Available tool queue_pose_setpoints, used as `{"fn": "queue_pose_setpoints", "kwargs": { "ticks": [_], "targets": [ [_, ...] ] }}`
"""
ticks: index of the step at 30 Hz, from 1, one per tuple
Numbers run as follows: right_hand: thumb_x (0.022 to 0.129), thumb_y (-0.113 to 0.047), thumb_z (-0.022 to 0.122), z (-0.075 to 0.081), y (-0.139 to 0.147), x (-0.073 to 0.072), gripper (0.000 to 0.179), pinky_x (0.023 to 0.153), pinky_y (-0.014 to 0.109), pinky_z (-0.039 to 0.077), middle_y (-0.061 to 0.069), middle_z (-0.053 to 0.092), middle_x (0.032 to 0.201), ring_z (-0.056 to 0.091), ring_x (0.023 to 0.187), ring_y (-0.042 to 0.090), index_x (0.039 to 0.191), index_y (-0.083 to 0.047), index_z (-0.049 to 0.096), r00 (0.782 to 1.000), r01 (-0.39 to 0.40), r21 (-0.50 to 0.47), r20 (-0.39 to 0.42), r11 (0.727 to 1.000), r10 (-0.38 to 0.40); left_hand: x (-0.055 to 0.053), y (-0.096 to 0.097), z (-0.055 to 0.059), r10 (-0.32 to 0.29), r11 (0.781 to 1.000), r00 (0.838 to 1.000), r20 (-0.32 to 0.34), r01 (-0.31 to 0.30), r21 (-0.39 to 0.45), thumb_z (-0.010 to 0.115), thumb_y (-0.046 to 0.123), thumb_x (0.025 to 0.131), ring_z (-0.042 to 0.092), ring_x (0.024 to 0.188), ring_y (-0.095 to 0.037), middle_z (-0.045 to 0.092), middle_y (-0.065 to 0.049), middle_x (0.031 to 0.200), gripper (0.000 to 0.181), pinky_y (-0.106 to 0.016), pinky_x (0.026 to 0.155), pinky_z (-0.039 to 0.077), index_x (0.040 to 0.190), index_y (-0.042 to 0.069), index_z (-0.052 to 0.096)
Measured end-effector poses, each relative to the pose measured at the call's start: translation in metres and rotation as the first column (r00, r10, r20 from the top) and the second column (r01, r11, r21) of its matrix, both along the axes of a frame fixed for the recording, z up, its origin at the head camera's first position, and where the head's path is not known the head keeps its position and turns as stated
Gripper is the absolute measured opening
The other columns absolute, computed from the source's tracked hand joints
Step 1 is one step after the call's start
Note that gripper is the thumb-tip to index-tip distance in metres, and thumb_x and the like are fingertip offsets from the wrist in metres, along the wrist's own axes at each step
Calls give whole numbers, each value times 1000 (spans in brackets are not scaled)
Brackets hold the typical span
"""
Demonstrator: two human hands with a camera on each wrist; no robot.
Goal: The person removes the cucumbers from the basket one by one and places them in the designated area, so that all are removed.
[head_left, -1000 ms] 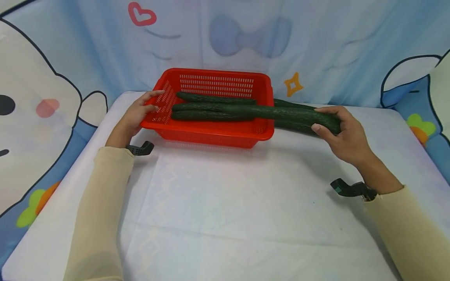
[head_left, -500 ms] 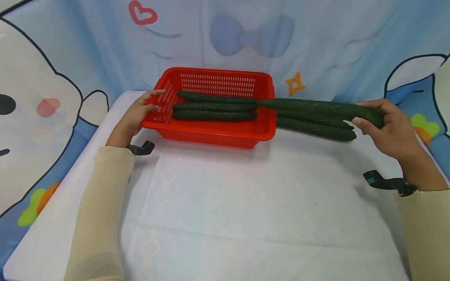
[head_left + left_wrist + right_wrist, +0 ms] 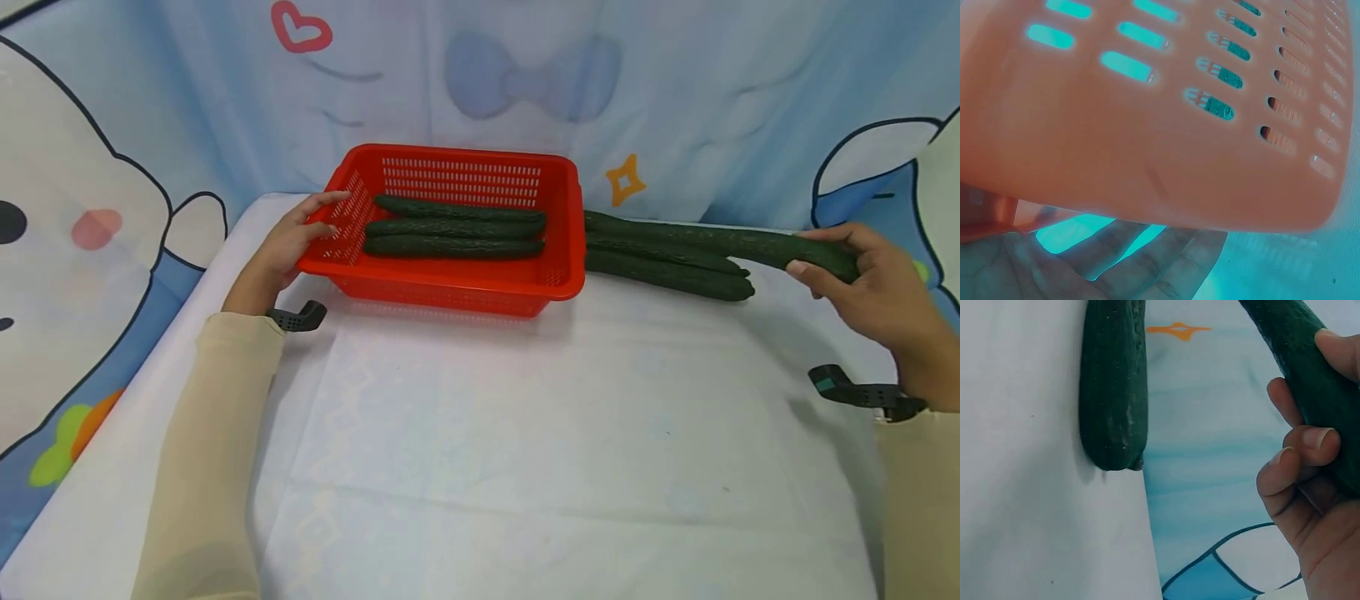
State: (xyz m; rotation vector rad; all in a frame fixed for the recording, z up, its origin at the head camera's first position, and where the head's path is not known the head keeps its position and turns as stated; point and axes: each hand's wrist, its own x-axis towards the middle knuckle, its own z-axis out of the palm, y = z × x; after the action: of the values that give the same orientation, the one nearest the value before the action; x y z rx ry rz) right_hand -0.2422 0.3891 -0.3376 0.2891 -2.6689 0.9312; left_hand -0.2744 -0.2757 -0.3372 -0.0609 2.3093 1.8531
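Observation:
A red plastic basket (image 3: 450, 296) with slotted walls stands at the back of the table, three dark green cucumbers (image 3: 457, 227) lying side by side in it. My left hand (image 3: 281, 246) holds its left end, fingers and thumb over the rim; the left wrist view shows the fingers (image 3: 1160, 265) passing behind the rim. At the right, my right hand (image 3: 888, 287) grips the near end of a long cucumber (image 3: 757, 243), thumb on one side and curled fingers on the other. That cucumber's far end is hidden behind the basket. Two more cucumbers (image 3: 675, 279) lie just below it.
A white cloth (image 3: 525, 442) covers the table. Behind it hangs a blue curtain (image 3: 675, 92) printed with cartoon figures. The right wrist view shows the blunt end of a lying cucumber (image 3: 1115, 412), apart from the held one.
My right hand has drawn the long cucumber rightward from over the basket, and it now sits lower, beyond the right rim. The left hand and basket stay in place.

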Motion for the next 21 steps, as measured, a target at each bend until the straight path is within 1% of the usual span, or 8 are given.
{"fn": "queue_pose_setpoints", "kwargs": {
  "ticks": [3,6,9,11,15,18,19,21],
  "targets": [
    [95,-17,64,-4,-4,-1,40,54,13,37,-19,47,90,45,70,-2,134,-17,53,999,-26,13,47,1000,26,-1,0,0,10,1000,1000,5,-10,-4,45,12,101,46,124,-24,28,-7,157,53,-23,81,59,148,36,40],
    [95,-21,65,-8,-13,-3,40,54,16,40,-17,48,92,47,71,0,133,-17,53,993,-39,26,112,999,36,-1,0,-1,12,1000,1000,5,-12,4,44,11,101,46,123,-24,28,-6,157,53,-23,81,59,148,35,41],
    [94,-24,66,-13,-24,-5,42,55,16,42,-10,50,102,48,73,1,131,-13,52,987,-55,42,156,998,48,-2,1,-2,10,1000,1000,2,-10,8,44,11,100,46,123,-23,28,-6,156,53,-23,81,59,148,35,41],
    [94,-26,66,-17,-30,-7,46,57,15,43,0,51,112,48,74,0,134,-8,50,982,-62,52,180,997,52,-2,1,-2,13,1000,1000,5,-13,8,45,11,100,46,124,-23,28,-6,156,53,-23,81,59,148,36,41],
    [95,-30,64,-21,-37,-9,51,58,12,42,21,48,129,48,75,1,137,-6,47,976,-57,80,215,995,39,-3,1,-2,18,1000,1000,12,-18,7,46,12,101,46,125,-24,28,-6,157,53,-24,82,59,147,37,41],
    [96,-33,63,-23,-39,-10,53,64,12,37,28,46,137,52,90,16,138,-6,46,973,-56,94,227,994,33,-3,1,-2,13,1000,1000,10,-13,7,45,12,101,46,126,-25,27,-7,157,53,-24,82,59,148,36,41],
    [96,-33,63,-24,-40,-10,53,70,16,41,30,44,139,52,97,24,138,-5,46,972,-60,95,230,994,37,-3,1,-2,14,1000,1000,10,-14,7,45,12,101,46,126,-25,28,-6,157,52,-24,82,59,148,35,41],
    [96,-34,62,-25,-42,-11,53,80,25,41,32,42,142,48,110,37,138,-5,47,972,-68,97,232,993,44,-2,1,-1,11,1000,1000,11,-11,5,45,12,101,46,126,-25,27,-7,157,53,-23,81,59,148,35,40]
  ]
}}
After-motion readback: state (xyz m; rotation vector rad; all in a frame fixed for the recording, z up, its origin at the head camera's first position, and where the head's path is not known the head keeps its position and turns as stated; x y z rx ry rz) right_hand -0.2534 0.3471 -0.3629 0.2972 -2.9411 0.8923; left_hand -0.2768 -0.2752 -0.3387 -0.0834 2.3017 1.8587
